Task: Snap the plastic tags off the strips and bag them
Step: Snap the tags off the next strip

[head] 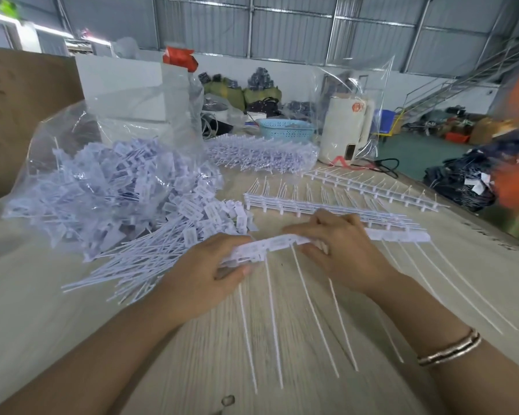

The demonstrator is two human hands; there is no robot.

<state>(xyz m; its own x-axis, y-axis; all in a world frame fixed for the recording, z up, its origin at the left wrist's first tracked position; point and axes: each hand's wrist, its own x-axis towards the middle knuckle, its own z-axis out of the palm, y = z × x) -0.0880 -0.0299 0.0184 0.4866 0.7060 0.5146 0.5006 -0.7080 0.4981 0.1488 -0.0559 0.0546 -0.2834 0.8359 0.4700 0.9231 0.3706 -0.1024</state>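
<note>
The strip [282, 242] lies crosswise between both grips, left hand [210, 265] pinching its near end, right hand [339, 244] curled over the middle, tails pointing toward the person.

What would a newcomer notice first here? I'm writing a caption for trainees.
Both hands, left hand and right hand, grip a white tag strip at the table's centre, its long tails trailing toward the viewer. To the left, a heap of loose tags spills from a clear plastic bag.
</note>
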